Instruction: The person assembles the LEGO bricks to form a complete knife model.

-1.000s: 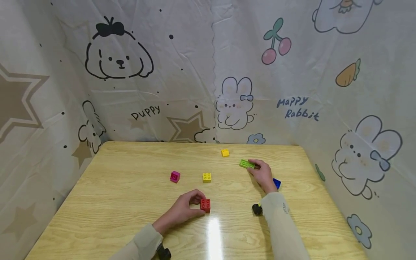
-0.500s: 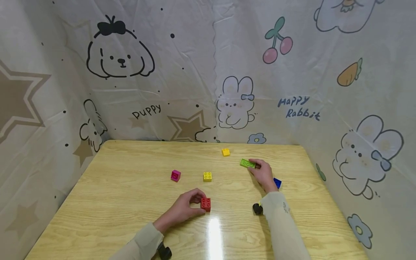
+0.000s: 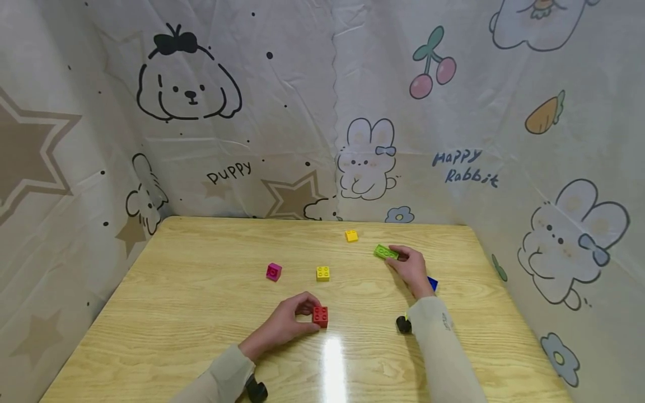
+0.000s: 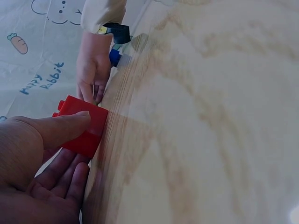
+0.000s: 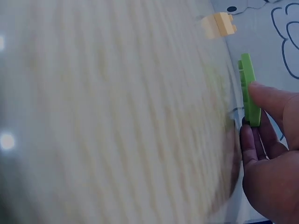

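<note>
My left hand (image 3: 285, 323) pinches a red toy building brick (image 3: 320, 317) near the middle of the table. In the left wrist view the thumb lies across one face of the red brick (image 4: 84, 128), with fingers behind it. Farther back on the right, my right hand (image 3: 410, 270) grips a long, thin green brick (image 3: 385, 252) by its near end. The right wrist view shows the thumb on one side of the green brick (image 5: 250, 91) and fingertips at its lower end. A blue brick (image 3: 433, 283) lies beside the right wrist, partly hidden by it.
A yellow brick (image 3: 323, 273) and a magenta brick (image 3: 274, 272), turned on its side, lie left of the right hand. Another yellow brick (image 3: 351, 235) lies near the table's back edge. A patterned curtain (image 3: 282, 112) encloses the wooden table (image 3: 201, 263) behind and at both sides.
My right hand has shifted slightly right, the green brick is tilted a little more, and the wrist covers more of the blue brick. The left hand keeps its grip on the red brick.
</note>
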{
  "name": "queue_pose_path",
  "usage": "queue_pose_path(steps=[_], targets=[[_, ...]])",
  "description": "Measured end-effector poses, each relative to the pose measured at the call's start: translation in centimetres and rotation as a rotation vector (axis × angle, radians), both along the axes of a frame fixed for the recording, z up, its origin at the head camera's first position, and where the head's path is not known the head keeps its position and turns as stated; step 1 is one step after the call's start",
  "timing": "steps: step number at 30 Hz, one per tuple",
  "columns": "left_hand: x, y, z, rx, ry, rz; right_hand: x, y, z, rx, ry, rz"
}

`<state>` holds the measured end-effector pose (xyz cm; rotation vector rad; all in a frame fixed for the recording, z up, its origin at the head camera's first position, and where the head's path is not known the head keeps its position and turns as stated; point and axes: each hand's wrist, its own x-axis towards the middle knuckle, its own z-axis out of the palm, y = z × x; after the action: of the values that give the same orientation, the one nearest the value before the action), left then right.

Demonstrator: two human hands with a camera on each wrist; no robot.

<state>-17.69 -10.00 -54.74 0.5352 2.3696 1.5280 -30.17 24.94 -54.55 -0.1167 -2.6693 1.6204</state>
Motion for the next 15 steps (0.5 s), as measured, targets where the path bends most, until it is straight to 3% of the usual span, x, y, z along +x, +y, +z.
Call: queue_pose_path(steps=[15], targets=[[-0.1, -0.2, -0.4, 0.005, 0.008, -0.011, 1.4, -0.9, 1.4, -0.027, -0.012, 0.054]])
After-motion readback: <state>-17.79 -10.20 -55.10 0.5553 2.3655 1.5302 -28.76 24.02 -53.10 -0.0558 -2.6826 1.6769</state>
